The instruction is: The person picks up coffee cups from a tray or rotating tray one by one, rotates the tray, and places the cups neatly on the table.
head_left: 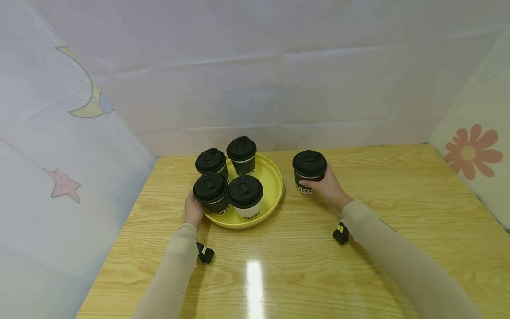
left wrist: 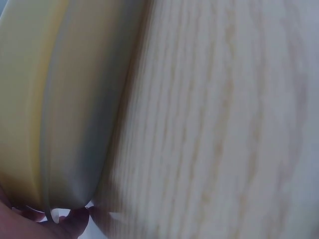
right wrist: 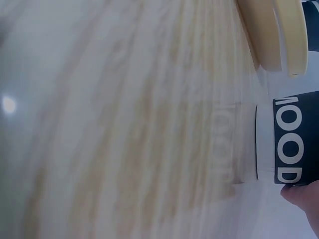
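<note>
A yellow round tray [head_left: 272,195] carries several lidded coffee cups. One, a white-bodied cup [head_left: 248,212], sits at its front beside a black-sleeved cup [head_left: 211,195]. At the tray's left edge, my left hand [head_left: 194,210] grips the rim; in the left wrist view its fingertips [left wrist: 75,221] bend against the tray's side [left wrist: 75,124]. To the right of the tray, my right hand [head_left: 328,184] holds an upright black coffee cup [head_left: 308,166] with a black lid. In the right wrist view, white letters show on this cup [right wrist: 309,139], and I cannot tell whether its base touches the table.
Everything stands on a glossy wooden table [head_left: 287,266] that reflects light at the front. A pale fabric backdrop [head_left: 287,79] rises behind it and along both sides. Black wrist cameras sit on the left wrist [head_left: 205,254] and right wrist [head_left: 341,233].
</note>
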Demonstrator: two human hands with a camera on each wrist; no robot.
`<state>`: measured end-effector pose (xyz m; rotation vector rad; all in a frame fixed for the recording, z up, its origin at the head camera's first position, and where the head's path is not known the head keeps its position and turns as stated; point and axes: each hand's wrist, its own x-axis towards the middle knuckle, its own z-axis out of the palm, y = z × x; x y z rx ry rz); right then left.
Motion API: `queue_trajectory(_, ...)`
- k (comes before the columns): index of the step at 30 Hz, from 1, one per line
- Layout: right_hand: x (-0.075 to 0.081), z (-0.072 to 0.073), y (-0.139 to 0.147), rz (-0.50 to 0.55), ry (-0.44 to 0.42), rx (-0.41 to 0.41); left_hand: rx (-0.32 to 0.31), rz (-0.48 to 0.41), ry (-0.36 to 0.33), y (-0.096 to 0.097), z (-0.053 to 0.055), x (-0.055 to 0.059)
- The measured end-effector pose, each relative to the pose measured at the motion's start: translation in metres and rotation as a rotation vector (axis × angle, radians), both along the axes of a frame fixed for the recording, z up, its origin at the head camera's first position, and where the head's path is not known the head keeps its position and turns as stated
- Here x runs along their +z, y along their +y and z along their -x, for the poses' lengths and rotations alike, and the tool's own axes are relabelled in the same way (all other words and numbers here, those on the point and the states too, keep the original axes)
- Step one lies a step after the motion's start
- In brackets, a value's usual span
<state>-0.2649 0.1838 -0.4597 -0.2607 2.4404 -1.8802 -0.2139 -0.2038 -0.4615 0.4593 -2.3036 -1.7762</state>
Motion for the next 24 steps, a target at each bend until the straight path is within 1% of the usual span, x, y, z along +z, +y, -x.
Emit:
queue_trajectory(5,-0.0008,-0.0005,0.0011,-0.011,0.022,0.006,-0.012,0.003,-0.003,-0.0007,-0.0004,0.0013)
queue_trajectory(8,-0.0009,-0.0004,0.001,-0.004,0.044,0.012,-0.017,0.003,-0.006,-0.0007,-0.0005,0.0025)
queue_trajectory(11,-0.001,-0.0008,0.0007,0.002,0.047,0.013,-0.017,0.004,-0.008,-0.0004,-0.0004,0.0033)
queue_trajectory(15,-0.0008,-0.0023,0.0005,0.01,0.027,0.006,-0.012,-0.001,-0.008,0.0003,-0.0005,0.0034)
queue_trajectory(22,-0.0006,-0.0059,0.0026,0.031,-0.061,-0.003,0.002,-0.004,0.001,0.0007,0.0,0.0018)
queue_trajectory(24,-0.0008,-0.007,0.003,0.037,-0.072,-0.003,0.002,-0.008,0.001,0.0006,-0.0001,0.0011)
